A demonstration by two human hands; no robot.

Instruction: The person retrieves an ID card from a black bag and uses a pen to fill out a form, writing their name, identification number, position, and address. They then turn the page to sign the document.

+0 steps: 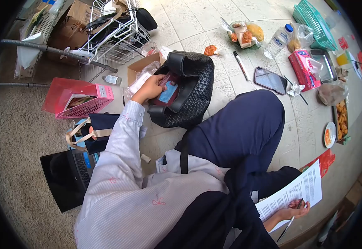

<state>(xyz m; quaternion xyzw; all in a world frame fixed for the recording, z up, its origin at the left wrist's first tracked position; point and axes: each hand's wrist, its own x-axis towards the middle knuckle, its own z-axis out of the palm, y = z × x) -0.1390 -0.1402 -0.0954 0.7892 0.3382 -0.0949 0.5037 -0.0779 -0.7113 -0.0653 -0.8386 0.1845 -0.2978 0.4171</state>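
My left hand (151,88) reaches from the left to the open mouth of a black woven bag (201,89). Its fingers are closed on the upper end of a dark red case (173,81) with a light blue panel, partly inside the bag. At the lower right, my right hand (294,212) lies palm up with curled fingers around a dark pen (300,203). The printed paper (309,182) rests against that hand, and a second, white pen (287,228) lies beneath it.
Left are a pink file box (102,98), a laptop (62,180), a navy tote (100,139) and a wire rack (120,35). Toward the right lie a phone (271,80), marker (241,65), water bottle (278,41), tissue pack (303,71), green basket (314,24) and food.
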